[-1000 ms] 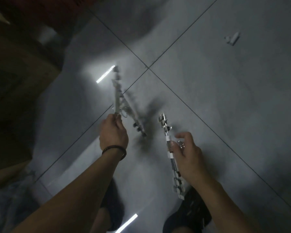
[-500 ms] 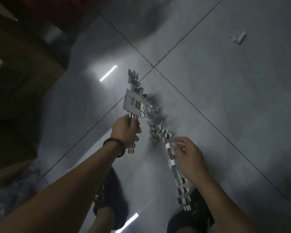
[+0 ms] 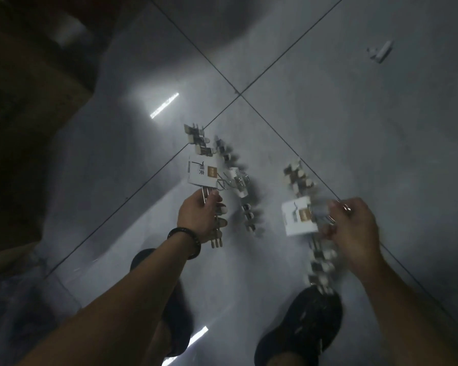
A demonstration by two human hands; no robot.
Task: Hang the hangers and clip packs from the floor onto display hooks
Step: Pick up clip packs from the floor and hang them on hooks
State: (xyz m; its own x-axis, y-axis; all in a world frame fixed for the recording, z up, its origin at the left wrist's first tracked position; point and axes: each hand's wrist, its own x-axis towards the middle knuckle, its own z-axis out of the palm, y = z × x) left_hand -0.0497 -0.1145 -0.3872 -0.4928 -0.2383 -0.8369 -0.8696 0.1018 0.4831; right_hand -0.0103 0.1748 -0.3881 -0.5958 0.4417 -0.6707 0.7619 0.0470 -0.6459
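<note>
Vs half a second ago: right hand (image 3: 352, 228) has swung out to the right, so its clip pack is now well apart from the left one instead of meeting it near the middle. Its white header card (image 3: 298, 216) now faces the camera. Left hand (image 3: 200, 216) barely moved.

Left white-carded metal clip hanger pack (image 3: 202, 172): white card with dark characters and a small gold square, rows of pale-tipped clips above and below it on a wire frame, and a second clip strip (image 3: 239, 186) curving down just to its right. Held above the grey tiled floor (image 3: 381, 154), near the tile-joint crossing.

Right white-carded clip hanger pack (image 3: 302, 220): motion-blurred, clips strung from above the card down to the black shoe (image 3: 302, 326).

Left hand: fingers curled, pinched on the wire frame just under the card, black bracelet (image 3: 185, 240) at the wrist. Right hand: fingers closed round the wire hook beside the card.

Small white object (image 3: 380, 52) lies on the floor towards its far-right corner.
</note>
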